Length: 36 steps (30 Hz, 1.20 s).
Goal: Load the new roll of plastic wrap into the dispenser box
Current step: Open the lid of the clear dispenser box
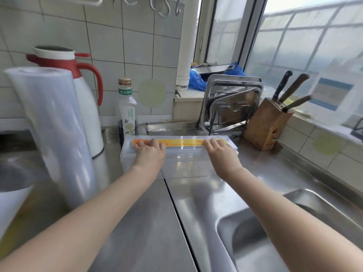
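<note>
I see my left hand [150, 154] lying palm-down on the left part of the dispenser box [181, 154], fingers extended over its top edge and touching the orange label strip [177, 143]; I class it as a flat press, nothing gripped. My right hand [222, 154] lies on the right part of the same box, fingers likewise stretched forward onto the strip; whether the fingertips hook over the far edge, I cannot tell. Both forearms are bare.

The box is a long, translucent plastic trough with rounded corners, set crosswise on the brushed stainless-steel counter [149, 222], its lid down. Its walls are cloudy, so I cannot make out what is inside.

The new roll of plastic wrap [57, 132] stands upright on the counter at the left, well apart from the box: a tall, glossy, clear cylinder. Just behind it stands a white thermos jug [84, 107] with a red handle and collar. Between the jug and the box stands a clear bottle [127, 108], dark liquid at its base, green printed label.

Behind the box's right end, polished steel trays [233, 103] stand on edge in a rack. Beside them a slanted wooden knife block [265, 126] holds three knives. A pressed steel sink [275, 232] is sunk in the counter at the near right. White glazed wall tiles [110, 46] back the counter.
</note>
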Tool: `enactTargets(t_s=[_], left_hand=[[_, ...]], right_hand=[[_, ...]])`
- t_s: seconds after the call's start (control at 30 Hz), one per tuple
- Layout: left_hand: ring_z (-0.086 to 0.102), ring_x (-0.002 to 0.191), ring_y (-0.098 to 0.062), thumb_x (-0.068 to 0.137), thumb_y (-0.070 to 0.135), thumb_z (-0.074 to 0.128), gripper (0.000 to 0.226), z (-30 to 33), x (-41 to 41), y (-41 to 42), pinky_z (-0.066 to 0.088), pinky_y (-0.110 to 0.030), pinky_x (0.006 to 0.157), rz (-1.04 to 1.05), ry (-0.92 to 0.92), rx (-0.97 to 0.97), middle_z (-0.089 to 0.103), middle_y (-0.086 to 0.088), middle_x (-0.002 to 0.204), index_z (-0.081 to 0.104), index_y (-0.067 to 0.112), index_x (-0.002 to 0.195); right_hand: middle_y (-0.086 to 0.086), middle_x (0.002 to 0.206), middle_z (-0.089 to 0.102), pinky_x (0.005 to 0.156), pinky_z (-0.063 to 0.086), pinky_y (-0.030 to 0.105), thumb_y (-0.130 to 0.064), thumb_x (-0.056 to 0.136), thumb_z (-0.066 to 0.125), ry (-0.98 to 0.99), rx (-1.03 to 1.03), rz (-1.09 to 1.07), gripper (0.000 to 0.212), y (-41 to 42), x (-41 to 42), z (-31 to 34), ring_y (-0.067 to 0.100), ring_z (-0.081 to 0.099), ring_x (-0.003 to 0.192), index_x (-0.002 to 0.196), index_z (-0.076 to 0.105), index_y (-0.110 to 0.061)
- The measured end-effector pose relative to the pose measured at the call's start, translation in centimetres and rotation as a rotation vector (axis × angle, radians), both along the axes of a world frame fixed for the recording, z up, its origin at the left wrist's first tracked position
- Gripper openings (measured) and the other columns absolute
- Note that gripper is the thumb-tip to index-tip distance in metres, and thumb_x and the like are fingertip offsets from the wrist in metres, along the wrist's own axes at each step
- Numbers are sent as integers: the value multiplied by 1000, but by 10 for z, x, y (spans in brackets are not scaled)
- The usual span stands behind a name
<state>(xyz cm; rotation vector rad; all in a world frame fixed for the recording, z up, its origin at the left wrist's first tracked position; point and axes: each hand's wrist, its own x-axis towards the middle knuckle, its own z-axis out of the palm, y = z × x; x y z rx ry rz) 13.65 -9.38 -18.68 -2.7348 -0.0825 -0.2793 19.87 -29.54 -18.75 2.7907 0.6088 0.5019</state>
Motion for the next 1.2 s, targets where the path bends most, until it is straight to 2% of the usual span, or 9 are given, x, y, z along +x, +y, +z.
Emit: enactTargets(t_s=[0.23,0.43,0.6,0.7,0.8,0.93,1.03,1.13,1.2], left_hand=[[51,108,-35,76,-16,51,56,2,-50,-6,45,-44,89,-61,3,0,42,-25,125,33,-1,127],[52,107,-35,77,-13,53,55,6,-86,-13,46,-41,86,-77,22,34,42,-27,126,33,-1,127],[51,107,-34,80,-7,54,54,11,-110,-13,45,-38,83,-103,61,32,41,-26,126,33,0,129],[52,105,-32,82,-3,52,49,13,-125,-12,39,-33,71,-126,68,54,43,-25,125,34,-1,127],[55,97,-27,82,10,55,47,13,-140,-5,33,-26,59,-181,54,93,47,-15,120,36,2,123],[54,104,-25,81,24,54,53,14,-152,5,45,-32,72,-230,46,26,49,-9,122,37,6,128],[55,107,-24,79,25,50,53,18,-153,10,44,-33,74,-281,34,-6,51,-6,123,39,9,128],[59,104,-24,78,26,48,49,24,-151,15,38,-30,67,-297,3,-64,55,-2,119,43,15,126],[58,106,-23,78,29,47,50,31,-148,18,44,-32,75,-291,-25,-166,57,0,117,44,18,126]], right_hand=[[11,146,36,106,34,37,4,83,52,13,2,-28,71,-14,-53,-1,30,39,130,146,21,-9],[11,142,40,103,37,36,3,86,45,14,14,-29,62,-21,-88,2,30,42,127,144,25,-9],[11,138,42,98,39,36,5,84,43,20,23,-47,63,-27,-115,2,30,44,122,143,26,-9],[10,137,43,97,39,35,5,85,43,30,32,-45,62,-29,-126,4,29,45,122,143,27,-10],[9,137,44,97,40,35,5,84,46,63,42,-42,64,-33,-137,8,29,44,123,143,27,-10],[7,139,43,99,42,36,6,79,52,108,46,-35,72,-41,-145,10,29,44,125,144,26,-12],[5,143,41,104,39,36,6,79,51,133,55,-24,71,-46,-149,12,29,41,129,143,28,-15],[1,148,38,111,29,37,5,78,49,172,91,-25,75,-51,-149,19,27,37,133,145,28,-22],[-2,149,38,117,18,41,-1,77,50,209,137,-29,76,-54,-146,29,25,34,136,145,30,-26]])
